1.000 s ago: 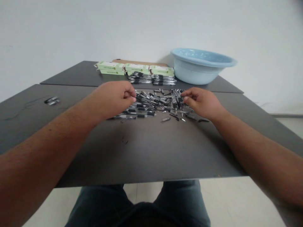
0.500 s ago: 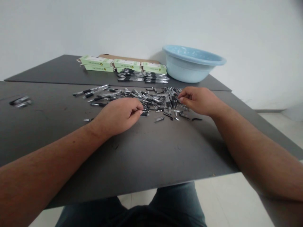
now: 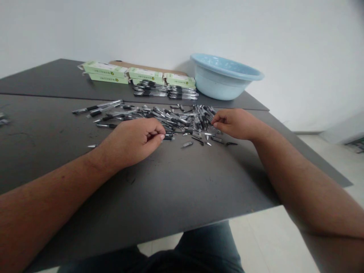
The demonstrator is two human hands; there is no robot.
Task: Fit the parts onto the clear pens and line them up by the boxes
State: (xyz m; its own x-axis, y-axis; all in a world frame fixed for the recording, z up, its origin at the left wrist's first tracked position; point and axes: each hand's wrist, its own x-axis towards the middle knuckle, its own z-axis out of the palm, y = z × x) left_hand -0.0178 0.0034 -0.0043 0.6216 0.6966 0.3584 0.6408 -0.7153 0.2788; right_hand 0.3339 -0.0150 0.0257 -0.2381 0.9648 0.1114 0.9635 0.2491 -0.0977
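Observation:
My left hand (image 3: 135,140) is low over the near side of a loose heap of clear pens with black grips (image 3: 167,118). Its thumb and forefinger are pinched together, and whatever lies between them is hidden. From under the left wrist sticks a pen tip (image 3: 92,146). At the heap's right end is my right hand (image 3: 239,123), fingers curled and thumb against them, close to loose pen caps (image 3: 203,117). Whether it grips one of these I cannot make out. In front of the heap lie a clear cap (image 3: 187,144) and several small black and silver parts.
Green-and-white boxes (image 3: 106,75) are stacked at the back, with bundled pens (image 3: 182,93) before them. A light blue basin (image 3: 220,81) stands at the back right. Some clear pieces (image 3: 3,119) lie at the far left edge. A seam crosses the dark table (image 3: 182,182).
My view has turned, so the table things shift left in the picture. My left hand has come nearer to me, over the near pens. My right hand stays by the heap's right end.

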